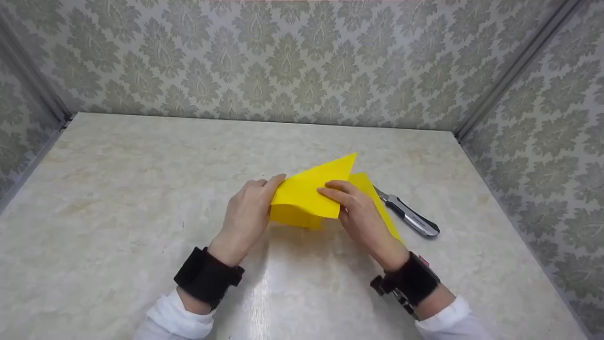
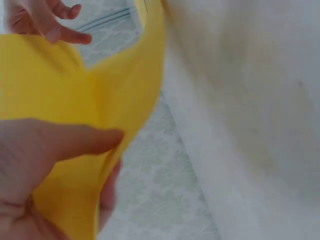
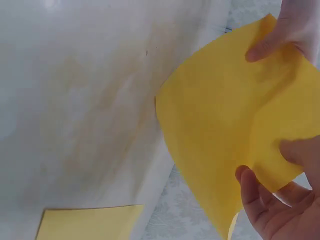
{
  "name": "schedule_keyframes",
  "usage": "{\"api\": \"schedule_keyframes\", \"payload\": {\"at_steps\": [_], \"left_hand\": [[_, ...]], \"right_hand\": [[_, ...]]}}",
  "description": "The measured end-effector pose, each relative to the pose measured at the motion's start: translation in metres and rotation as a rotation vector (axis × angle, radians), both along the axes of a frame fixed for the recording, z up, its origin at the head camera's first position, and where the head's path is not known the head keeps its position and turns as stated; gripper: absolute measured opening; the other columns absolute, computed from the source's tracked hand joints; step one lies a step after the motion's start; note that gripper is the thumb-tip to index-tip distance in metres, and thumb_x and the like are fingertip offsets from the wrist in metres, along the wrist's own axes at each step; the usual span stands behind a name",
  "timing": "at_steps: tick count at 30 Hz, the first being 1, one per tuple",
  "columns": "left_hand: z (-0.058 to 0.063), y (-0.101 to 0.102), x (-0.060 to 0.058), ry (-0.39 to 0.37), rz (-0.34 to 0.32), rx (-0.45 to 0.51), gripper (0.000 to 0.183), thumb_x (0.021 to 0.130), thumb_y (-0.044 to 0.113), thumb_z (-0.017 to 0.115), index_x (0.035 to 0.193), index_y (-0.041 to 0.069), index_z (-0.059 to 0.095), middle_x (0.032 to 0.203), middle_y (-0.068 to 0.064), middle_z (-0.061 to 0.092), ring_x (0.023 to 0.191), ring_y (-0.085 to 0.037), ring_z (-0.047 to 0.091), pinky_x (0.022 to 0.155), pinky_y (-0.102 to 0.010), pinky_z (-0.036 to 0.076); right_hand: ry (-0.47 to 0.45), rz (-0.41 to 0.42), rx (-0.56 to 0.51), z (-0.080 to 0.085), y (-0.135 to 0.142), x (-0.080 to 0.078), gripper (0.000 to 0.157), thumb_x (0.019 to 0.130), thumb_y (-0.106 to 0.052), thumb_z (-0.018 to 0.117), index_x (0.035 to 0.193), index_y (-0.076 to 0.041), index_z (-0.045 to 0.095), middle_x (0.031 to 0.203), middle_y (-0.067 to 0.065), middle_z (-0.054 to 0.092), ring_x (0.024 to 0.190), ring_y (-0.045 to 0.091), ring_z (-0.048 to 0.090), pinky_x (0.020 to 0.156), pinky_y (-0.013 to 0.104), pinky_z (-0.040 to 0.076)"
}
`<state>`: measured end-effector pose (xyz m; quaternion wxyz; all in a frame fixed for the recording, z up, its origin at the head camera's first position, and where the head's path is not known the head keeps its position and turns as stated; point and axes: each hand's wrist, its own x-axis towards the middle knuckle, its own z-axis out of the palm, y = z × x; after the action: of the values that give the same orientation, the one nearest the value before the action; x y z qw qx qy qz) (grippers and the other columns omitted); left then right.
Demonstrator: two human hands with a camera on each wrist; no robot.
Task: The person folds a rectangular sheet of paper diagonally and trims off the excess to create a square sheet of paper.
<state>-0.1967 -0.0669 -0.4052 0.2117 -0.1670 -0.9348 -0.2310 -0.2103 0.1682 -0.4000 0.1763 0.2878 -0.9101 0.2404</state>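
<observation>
The left hand's point(image 1: 247, 208) fingers point(image 1: 276, 181) and the right hand's point(image 1: 361, 215) fingers point(image 1: 330, 191) are clamped on opposite edges of a bent yellow paper sheet point(image 1: 309, 193), lifted just above the pale marble-patterned counter point(image 1: 141, 189). Another yellow sheet point(image 1: 373, 198) lies beneath, beside a grey-and-black utility knife point(image 1: 410, 218).

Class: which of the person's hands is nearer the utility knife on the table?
Right. The right hand holds the yellow paper just left of the utility knife; the left hand grips the paper's far side.
</observation>
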Motion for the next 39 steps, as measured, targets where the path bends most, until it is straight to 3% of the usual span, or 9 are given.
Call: {"api": "schedule_keyframes", "payload": {"at_steps": [4, 7, 13, 18, 22, 28, 31, 34, 39], "left_hand": [[0.005, -0.004, -0.003, 0.276, 0.063, -0.021, 0.037, 0.087, -0.004, 0.072, 0.12, 0.013, 0.071, 0.096, -0.009, 0.077, 0.084, -0.027, 0.07, 0.072, -0.038, 0.061], [0.008, -0.01, -0.006, 0.398, 0.039, -0.057, 0.032, 0.085, -0.005, 0.074, 0.112, 0.012, 0.076, 0.095, -0.006, 0.079, 0.087, -0.024, 0.072, 0.08, -0.037, 0.06], [0.018, -0.022, -0.004, 0.452, -0.134, -0.257, 0.032, 0.083, -0.006, 0.075, 0.111, 0.009, 0.076, 0.104, -0.004, 0.077, 0.102, -0.023, 0.071, 0.091, -0.037, 0.058], [0.033, -0.023, 0.008, 0.472, -0.156, -0.355, 0.031, 0.082, -0.004, 0.077, 0.109, 0.012, 0.076, 0.105, -0.003, 0.075, 0.108, -0.023, 0.07, 0.095, -0.038, 0.057], [0.038, -0.024, 0.017, 0.253, -0.233, -0.364, 0.036, 0.083, -0.012, 0.07, 0.109, 0.012, 0.075, 0.106, -0.005, 0.074, 0.105, -0.025, 0.069, 0.101, -0.042, 0.053], [0.036, -0.024, 0.027, -0.492, -0.306, -0.338, 0.057, 0.082, -0.01, 0.067, 0.135, 0.009, 0.062, 0.137, -0.014, 0.062, 0.126, -0.033, 0.059, 0.108, -0.047, 0.048], [0.029, -0.022, 0.027, -0.731, -0.253, -0.351, 0.063, 0.084, 0.014, 0.076, 0.143, 0.011, 0.055, 0.146, -0.013, 0.056, 0.135, -0.032, 0.051, 0.115, -0.048, 0.041], [0.019, -0.018, 0.022, -0.773, -0.206, -0.346, 0.063, 0.084, 0.03, 0.079, 0.14, 0.011, 0.058, 0.142, -0.014, 0.059, 0.13, -0.033, 0.054, 0.113, -0.048, 0.042], [0.002, -0.011, 0.01, -0.665, -0.17, -0.373, 0.05, 0.087, 0.021, 0.077, 0.133, 0.008, 0.063, 0.12, -0.019, 0.06, 0.099, -0.033, 0.057, 0.095, -0.045, 0.051]], "right_hand": [[0.03, 0.015, -0.047, 0.0, 0.002, -0.002, 0.033, 0.095, 0.006, 0.059, 0.117, -0.012, 0.076, 0.123, 0.014, 0.07, 0.113, 0.032, 0.066, 0.1, 0.044, 0.054], [0.002, 0.045, -0.072, -0.001, 0.006, -0.005, 0.031, 0.096, 0.002, 0.06, 0.119, -0.013, 0.075, 0.126, 0.013, 0.069, 0.116, 0.033, 0.066, 0.102, 0.046, 0.053], [-0.157, 0.082, -0.056, -0.008, 0.015, -0.007, 0.034, 0.098, 0.001, 0.056, 0.124, -0.014, 0.072, 0.135, 0.011, 0.065, 0.126, 0.031, 0.062, 0.107, 0.045, 0.049], [-0.266, 0.094, -0.052, -0.012, 0.024, -0.008, 0.031, 0.1, -0.008, 0.057, 0.128, -0.014, 0.069, 0.142, 0.011, 0.06, 0.132, 0.031, 0.058, 0.11, 0.046, 0.046], [-0.349, 0.097, -0.002, -0.016, 0.03, -0.01, 0.031, 0.1, -0.01, 0.058, 0.129, -0.014, 0.068, 0.145, 0.01, 0.058, 0.134, 0.03, 0.056, 0.11, 0.047, 0.045], [-0.5, 0.127, 0.181, -0.025, 0.031, -0.012, 0.036, 0.099, 0.003, 0.053, 0.127, -0.013, 0.069, 0.146, 0.009, 0.057, 0.138, 0.029, 0.051, 0.115, 0.049, 0.039], [-0.529, 0.135, 0.259, -0.029, 0.031, -0.01, 0.039, 0.098, 0.005, 0.052, 0.127, -0.014, 0.069, 0.149, 0.008, 0.054, 0.141, 0.029, 0.049, 0.118, 0.05, 0.037], [-0.526, 0.14, 0.318, -0.03, 0.03, -0.009, 0.036, 0.1, 0.0, 0.053, 0.13, -0.015, 0.068, 0.153, 0.008, 0.05, 0.146, 0.033, 0.041, 0.12, 0.053, 0.032], [-0.467, 0.158, 0.412, -0.026, 0.027, -0.005, 0.037, 0.099, -0.007, 0.059, 0.135, -0.016, 0.065, 0.157, 0.012, 0.044, 0.152, 0.042, 0.024, 0.121, 0.06, 0.025]]}}
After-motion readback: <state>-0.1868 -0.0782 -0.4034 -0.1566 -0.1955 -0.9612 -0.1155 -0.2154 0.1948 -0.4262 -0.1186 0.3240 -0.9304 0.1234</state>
